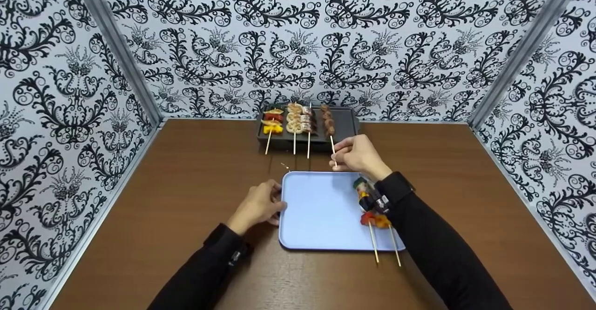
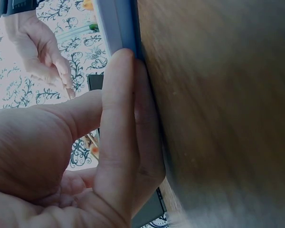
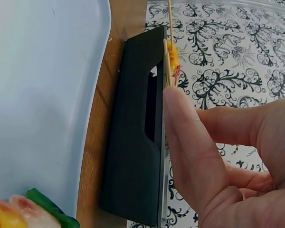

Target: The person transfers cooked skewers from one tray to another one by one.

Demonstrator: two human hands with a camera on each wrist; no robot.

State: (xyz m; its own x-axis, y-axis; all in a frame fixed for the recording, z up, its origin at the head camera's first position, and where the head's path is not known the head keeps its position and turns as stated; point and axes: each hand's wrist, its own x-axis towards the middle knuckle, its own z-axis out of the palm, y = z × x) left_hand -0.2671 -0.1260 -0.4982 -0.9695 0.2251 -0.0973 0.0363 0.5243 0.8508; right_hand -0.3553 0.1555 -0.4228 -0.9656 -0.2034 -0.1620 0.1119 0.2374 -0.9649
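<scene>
My right hand (image 1: 358, 154) pinches the bare wooden stick of a brown meat skewer (image 1: 328, 123); its meat is over the right part of a dark grill plate (image 1: 345, 120). In the right wrist view the fingers (image 3: 190, 137) are in front of the grill's side. My left hand (image 1: 257, 205) grips the left rim of a light blue tray (image 1: 321, 212), thumb at the edge. On the tray's right side are two vegetable skewers (image 1: 368, 218), partly hidden under my right wrist.
Left on the grill are a pepper skewer (image 1: 273, 121), a skewer of pale round slices (image 1: 294, 119) and a white-and-dark skewer (image 1: 307, 121), sticks jutting over the front edge. Patterned walls (image 1: 288, 44) enclose the brown table (image 1: 200, 161).
</scene>
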